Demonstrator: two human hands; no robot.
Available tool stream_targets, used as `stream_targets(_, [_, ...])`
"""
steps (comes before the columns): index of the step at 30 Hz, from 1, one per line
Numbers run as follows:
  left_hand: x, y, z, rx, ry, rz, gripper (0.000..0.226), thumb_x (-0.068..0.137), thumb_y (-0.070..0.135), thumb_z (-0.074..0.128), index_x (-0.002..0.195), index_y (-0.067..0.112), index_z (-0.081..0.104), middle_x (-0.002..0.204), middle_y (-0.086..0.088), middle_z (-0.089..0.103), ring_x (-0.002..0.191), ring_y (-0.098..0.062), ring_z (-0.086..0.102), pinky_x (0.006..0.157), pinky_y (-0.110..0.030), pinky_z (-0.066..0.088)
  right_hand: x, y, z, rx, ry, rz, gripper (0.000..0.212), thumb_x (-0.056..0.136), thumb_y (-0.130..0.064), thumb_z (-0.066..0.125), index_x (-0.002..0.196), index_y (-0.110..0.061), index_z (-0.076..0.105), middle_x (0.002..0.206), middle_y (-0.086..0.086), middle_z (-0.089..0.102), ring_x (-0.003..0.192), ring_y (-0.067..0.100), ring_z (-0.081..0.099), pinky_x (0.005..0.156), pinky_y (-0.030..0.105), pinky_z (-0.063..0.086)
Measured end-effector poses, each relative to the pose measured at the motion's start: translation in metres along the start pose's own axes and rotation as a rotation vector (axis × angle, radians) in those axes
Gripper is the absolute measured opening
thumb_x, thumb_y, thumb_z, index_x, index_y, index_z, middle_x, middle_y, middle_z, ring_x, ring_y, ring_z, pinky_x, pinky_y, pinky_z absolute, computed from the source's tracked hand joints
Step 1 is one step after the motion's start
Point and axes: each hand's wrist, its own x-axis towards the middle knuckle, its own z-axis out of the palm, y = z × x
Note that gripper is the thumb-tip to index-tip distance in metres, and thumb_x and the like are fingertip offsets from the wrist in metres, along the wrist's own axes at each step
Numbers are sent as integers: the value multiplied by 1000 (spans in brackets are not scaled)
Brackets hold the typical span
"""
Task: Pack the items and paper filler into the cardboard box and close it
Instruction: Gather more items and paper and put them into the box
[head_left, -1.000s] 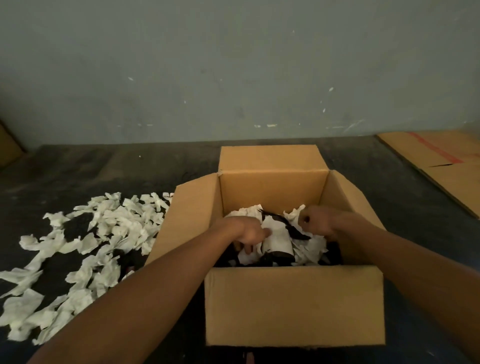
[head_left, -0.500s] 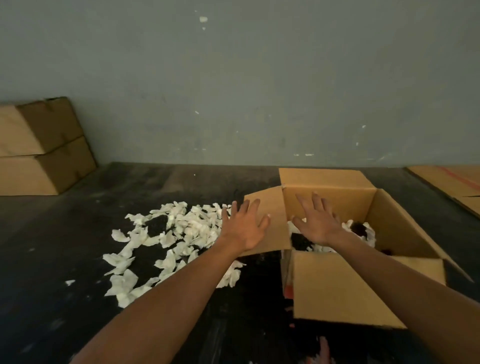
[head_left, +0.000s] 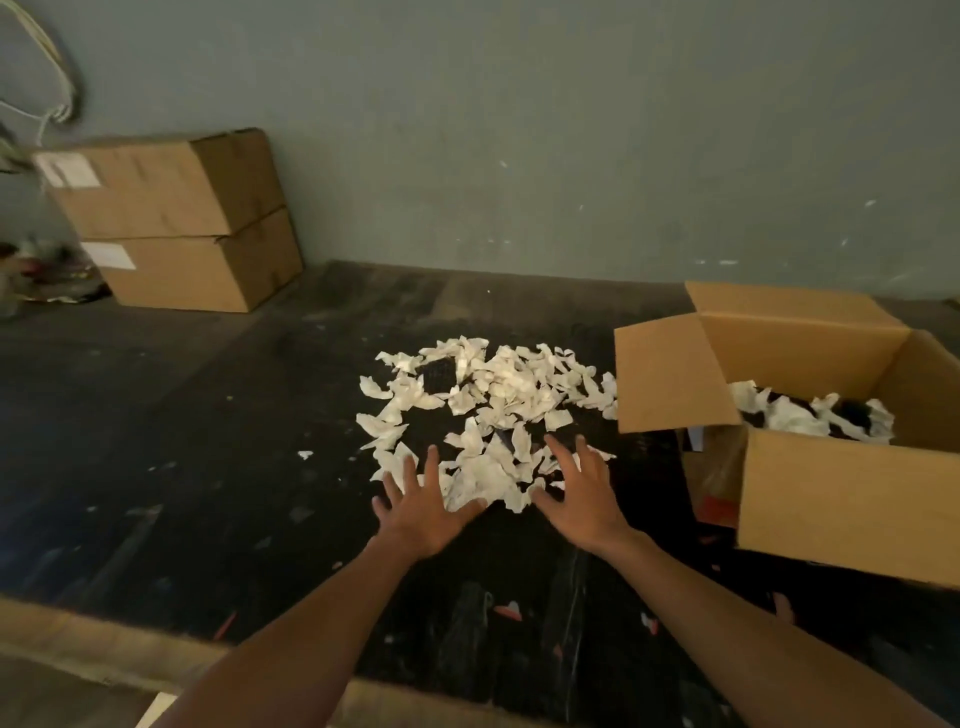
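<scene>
While spread, both hands (head_left: 423, 512) reach paper filler (head_left: 488, 400)

I think I am in a storeroom. The wall (head_left: 519, 130) is bare and gray. The dark floor (head_left: 208, 441) is dirty and scuffed. Two shut brown boxes (head_left: 176, 218) sit stacked by the wall.

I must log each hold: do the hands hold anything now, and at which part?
Nothing is held. Left hand and right hand are spread open at the paper filler.
</scene>
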Motion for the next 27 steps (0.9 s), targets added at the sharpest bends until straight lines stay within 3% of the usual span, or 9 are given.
stream_targets(3, [0,-29,19,-1,-53,-77,129,64,86,57,146,40,-32,160,-10,-29,145,-47,-17,115,-67,2,2,13,33,-71,-145,136,99,79,-66,61,148,-51,-8,161,5,-23,146,41,-16,112,68,8])
stream_targets(7, [13,-54,40,22,-101,-121,140,53,91,59,139,44,-40,157,-10,-35,144,-49,-20,114,-70,0,15,33,57,-180,-238,241,121,62,-81,63,138,-57,-29,155,5,-38,143,45,-22,110,73,4])
stream_targets(12, [52,-62,57,104,-87,-125,139,45,103,41,138,41,-43,154,-6,-40,143,-43,-28,106,-79,-5,56,50,78,-273,-233,289,123,54,-97,42,140,-48,-31,156,11,-34,141,52,-21,108,74,-6])
stream_targets(15, [78,-55,63,176,-87,-142,135,43,107,24,139,39,-41,151,-4,-44,140,-42,-34,99,-84,-9,80,49,90,-319,-172,211,118,56,-99,30,144,-45,-25,159,15,-24,142,48,-24,106,72,-14])
stream_targets(18, [86,-54,69,241,-78,-159,127,47,107,11,140,39,-40,150,-5,-44,139,-43,-35,96,-84,-11,105,41,97,-383,-163,90,103,66,-94,26,147,-45,-18,162,12,-16,145,38,-24,104,72,-15])
stream_targets(21, [88,-55,70,320,-23,-81,116,63,100,10,148,33,-31,159,-11,-29,142,-43,-31,108,-74,-12,132,21,105,-314,-183,55,87,83,-77,35,149,-43,-11,163,12,-8,147,34,-19,108,71,-11])
stream_targets(24, [109,-46,56,314,4,48,97,87,72,34,153,25,-19,164,-14,-6,148,-39,-20,117,-63,-6,151,-8,109,-156,-145,4,79,91,-55,47,151,-38,-1,163,12,6,150,32,-4,116,64,1])
stream_targets(27, [131,-36,39,176,25,73,91,88,40,54,155,17,-3,161,-15,11,150,-37,-3,121,-57,5,157,-30,101,70,-61,-81,70,90,-40,56,150,-33,21,158,6,24,147,25,18,117,50,19])
